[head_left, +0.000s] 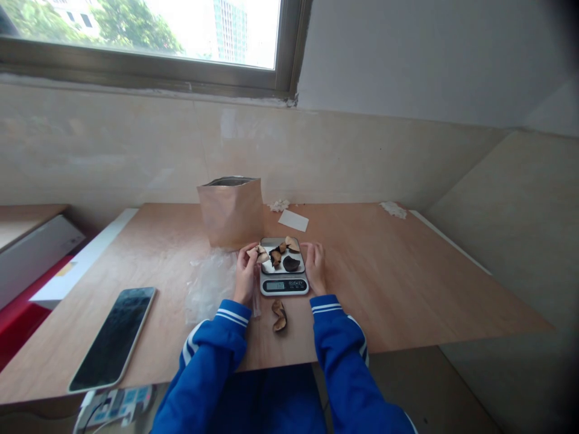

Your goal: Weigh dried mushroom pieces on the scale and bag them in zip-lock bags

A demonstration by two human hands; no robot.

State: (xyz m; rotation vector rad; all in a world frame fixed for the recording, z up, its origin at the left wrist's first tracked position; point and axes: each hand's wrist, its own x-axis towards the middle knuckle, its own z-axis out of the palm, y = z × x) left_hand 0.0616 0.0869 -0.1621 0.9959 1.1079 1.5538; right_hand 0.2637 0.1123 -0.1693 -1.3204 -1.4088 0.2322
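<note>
Just left of centre, left hand [245, 270] is pinching a pale dried piece [262, 254] at the digital kitchen scale's [284, 292] left edge. I'd grip gently, looks crumbly, and keep fingers off the pan. Loose brown curl [280, 317] sits below, lower middle. Right hand [316, 267]: half-curled beside the scale, can't tell if it's holding anything; don't lean it there.

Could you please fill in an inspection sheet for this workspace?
Surface: wooden tabletop, light brown.
Job's things: digital scale bearing dried pieces; curled piece in front; open paper bag behind; clear plastic bag at left.
Clutter: phone, white card.
Hands: left hand holds a pale piece; right hand beside scale, contact unclear.
Cables: at power strip, below tabletop's near left edge.
Surroundings: window above plain wall.
</note>
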